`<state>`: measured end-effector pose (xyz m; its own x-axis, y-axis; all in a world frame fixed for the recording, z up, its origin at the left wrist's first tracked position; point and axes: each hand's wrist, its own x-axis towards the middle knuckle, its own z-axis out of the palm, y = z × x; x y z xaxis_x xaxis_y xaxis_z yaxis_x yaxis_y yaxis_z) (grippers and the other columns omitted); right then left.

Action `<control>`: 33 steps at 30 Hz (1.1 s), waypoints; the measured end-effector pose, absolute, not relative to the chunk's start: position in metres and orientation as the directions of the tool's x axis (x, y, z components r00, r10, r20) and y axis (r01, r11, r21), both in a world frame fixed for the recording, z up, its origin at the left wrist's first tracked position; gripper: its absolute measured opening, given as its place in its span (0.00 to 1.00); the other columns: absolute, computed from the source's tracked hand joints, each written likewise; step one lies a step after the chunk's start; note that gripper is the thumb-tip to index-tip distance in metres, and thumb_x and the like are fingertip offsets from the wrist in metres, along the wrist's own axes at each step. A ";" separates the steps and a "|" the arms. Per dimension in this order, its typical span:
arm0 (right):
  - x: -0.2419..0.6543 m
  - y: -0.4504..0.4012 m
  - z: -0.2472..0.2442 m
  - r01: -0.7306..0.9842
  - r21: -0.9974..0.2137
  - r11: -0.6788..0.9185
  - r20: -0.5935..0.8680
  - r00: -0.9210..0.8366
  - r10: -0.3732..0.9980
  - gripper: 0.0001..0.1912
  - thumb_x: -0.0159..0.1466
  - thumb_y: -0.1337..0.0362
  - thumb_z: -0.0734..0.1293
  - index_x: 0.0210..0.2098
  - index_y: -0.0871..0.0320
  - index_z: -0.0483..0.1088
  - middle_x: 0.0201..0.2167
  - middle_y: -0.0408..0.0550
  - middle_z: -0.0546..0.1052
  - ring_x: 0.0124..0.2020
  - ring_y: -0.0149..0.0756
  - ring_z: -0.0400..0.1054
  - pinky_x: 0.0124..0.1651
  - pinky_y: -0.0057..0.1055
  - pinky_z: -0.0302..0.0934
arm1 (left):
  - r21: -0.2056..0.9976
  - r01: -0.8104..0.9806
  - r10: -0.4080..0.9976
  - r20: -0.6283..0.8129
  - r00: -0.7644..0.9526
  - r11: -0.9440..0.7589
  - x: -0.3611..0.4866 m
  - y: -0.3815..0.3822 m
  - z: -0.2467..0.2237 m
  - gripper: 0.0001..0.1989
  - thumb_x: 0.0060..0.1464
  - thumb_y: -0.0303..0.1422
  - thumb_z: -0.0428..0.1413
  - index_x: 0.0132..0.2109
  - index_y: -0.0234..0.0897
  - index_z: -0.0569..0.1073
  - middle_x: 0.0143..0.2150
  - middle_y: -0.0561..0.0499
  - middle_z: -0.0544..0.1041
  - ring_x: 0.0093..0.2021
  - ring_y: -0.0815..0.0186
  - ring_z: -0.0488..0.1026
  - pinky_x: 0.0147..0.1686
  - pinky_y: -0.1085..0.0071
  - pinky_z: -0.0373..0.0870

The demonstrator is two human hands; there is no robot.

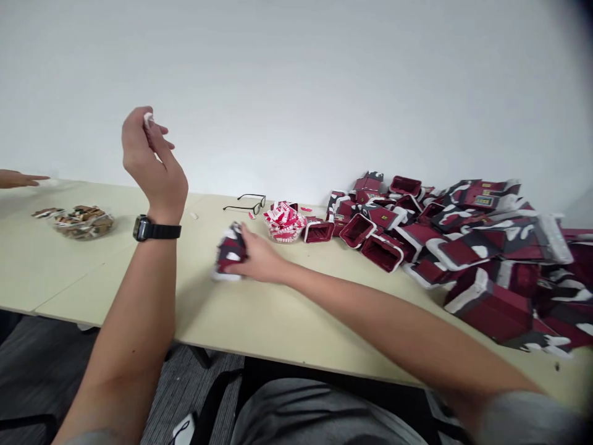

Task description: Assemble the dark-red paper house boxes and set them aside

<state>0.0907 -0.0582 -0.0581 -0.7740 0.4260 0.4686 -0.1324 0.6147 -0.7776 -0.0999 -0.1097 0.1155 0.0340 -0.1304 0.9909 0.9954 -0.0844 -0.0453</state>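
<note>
Right hand, fingers spread, pressed against folded maroon-and-white carton on tabletop, left of heaped cartons. Left hand, raised, pinching white scrap; wristwatch below it. Glasses and red-white wrappers in glass bowl lie beyond.

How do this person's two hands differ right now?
The left hand is raised in the air, pinching a small white bit; the right hand is down at the table, gripping a folded maroon-and-white piece. Only the left wrist wears a black watch. Both hands are bare.
</note>
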 end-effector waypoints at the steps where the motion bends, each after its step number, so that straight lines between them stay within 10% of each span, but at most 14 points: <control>1: 0.063 -0.066 -0.047 -0.094 -0.778 0.622 0.440 -0.788 0.431 0.65 0.52 0.56 0.82 0.80 0.52 0.47 0.72 0.51 0.65 0.70 0.44 0.66 0.74 0.38 0.64 | -0.097 0.991 -0.123 0.989 0.085 -0.093 -0.091 -0.113 0.114 0.42 0.70 0.61 0.32 0.62 0.27 0.68 0.55 0.40 0.73 0.47 0.71 0.74 0.45 0.72 0.74; 5: 0.013 -0.084 -0.021 -0.001 -0.705 0.709 0.410 -0.817 0.407 0.60 0.61 0.53 0.77 0.81 0.47 0.39 0.75 0.45 0.60 0.70 0.42 0.66 0.69 0.38 0.69 | -0.205 0.973 -0.023 0.979 0.203 -0.109 -0.055 -0.113 0.097 0.31 0.76 0.48 0.35 0.60 0.27 0.72 0.52 0.41 0.77 0.48 0.70 0.76 0.53 0.68 0.73; 11: 0.111 -0.018 -0.019 0.177 -0.394 0.902 0.723 -0.546 0.423 0.25 0.67 0.69 0.65 0.62 0.55 0.74 0.64 0.44 0.74 0.68 0.37 0.65 0.77 0.35 0.57 | -0.096 0.976 0.248 0.958 0.144 -0.197 -0.034 -0.077 0.058 0.23 0.75 0.42 0.41 0.57 0.35 0.75 0.52 0.45 0.80 0.51 0.68 0.77 0.54 0.69 0.72; 16: 0.193 0.063 -0.036 0.539 -0.462 0.705 0.503 -0.495 0.708 0.18 0.69 0.69 0.62 0.52 0.67 0.80 0.54 0.62 0.79 0.57 0.49 0.72 0.65 0.41 0.62 | 0.051 0.980 0.495 0.867 0.053 -0.195 -0.035 -0.057 0.032 0.17 0.71 0.38 0.47 0.55 0.37 0.76 0.51 0.46 0.81 0.48 0.65 0.77 0.52 0.68 0.72; 23: 0.227 0.033 -0.078 0.486 -0.226 0.844 0.540 -0.659 0.524 0.19 0.73 0.64 0.59 0.54 0.64 0.78 0.53 0.59 0.78 0.56 0.47 0.67 0.64 0.45 0.61 | 0.132 0.982 0.603 0.798 -0.025 -0.134 -0.042 -0.051 0.012 0.16 0.68 0.38 0.50 0.56 0.38 0.76 0.48 0.45 0.83 0.45 0.62 0.79 0.48 0.66 0.71; 30: 0.245 -0.015 -0.097 0.397 -0.302 0.867 0.566 -0.657 0.498 0.25 0.73 0.63 0.59 0.66 0.61 0.72 0.63 0.57 0.72 0.63 0.50 0.60 0.67 0.51 0.61 | 0.438 0.837 0.648 0.749 -0.138 -0.328 -0.015 -0.041 -0.004 0.16 0.62 0.43 0.59 0.49 0.37 0.79 0.47 0.46 0.84 0.47 0.62 0.80 0.51 0.66 0.75; 33: 0.249 -0.020 -0.098 0.312 -0.415 0.854 0.554 -0.658 0.510 0.21 0.74 0.60 0.59 0.56 0.57 0.80 0.56 0.53 0.78 0.56 0.46 0.65 0.63 0.48 0.62 | 0.500 0.784 0.668 0.729 -0.151 -0.369 0.009 -0.043 -0.011 0.15 0.58 0.42 0.62 0.46 0.36 0.82 0.48 0.45 0.83 0.46 0.63 0.78 0.51 0.66 0.73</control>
<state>0.2488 -0.0197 -0.0978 -0.6581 0.5097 0.5542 0.3118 0.8545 -0.4155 0.0088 -0.0434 -0.0114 -0.1506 0.6677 0.7291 0.7837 -0.3689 0.4997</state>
